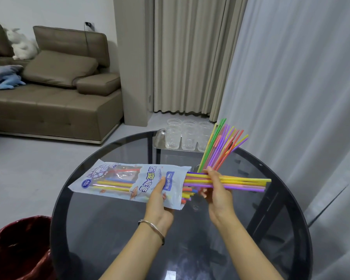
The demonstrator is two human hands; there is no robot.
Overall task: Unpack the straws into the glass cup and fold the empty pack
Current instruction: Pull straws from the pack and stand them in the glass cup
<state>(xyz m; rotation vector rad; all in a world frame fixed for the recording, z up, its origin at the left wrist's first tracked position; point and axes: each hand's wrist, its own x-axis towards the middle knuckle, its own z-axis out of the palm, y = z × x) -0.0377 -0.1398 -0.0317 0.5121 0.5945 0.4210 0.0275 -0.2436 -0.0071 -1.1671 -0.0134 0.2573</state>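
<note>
Head view, the only one. The left hand (160,199) was clamped on the pack (125,178), thumb on top and fingers under, close to its open mouth, and held it level just above the bench (109,229). Right beside it, the right hand (216,190) had its grip closed round a bundle (240,182) of straws. The bundle lay sideways, one end in the mouth and the rest poking out past the grip, away from the pack. Just beyond that grip a fan (220,146) of straws stood in the cup (195,203), which was mostly hidden behind the fingers. More straws showed through the pack's window, on the far side of the left grip.

These straws looked feather-light, smooth and slippery, so a loose hold could let them slide apart. A wrap round the bundle's middle seemed best, tight enough to keep them together without kinking them. The pack looked thin and floppy, better pinched near the mouth. The cup looked fragile and easy to tip with that fan leaning out.

Well beyond both grips stood glasses (188,136).
</note>
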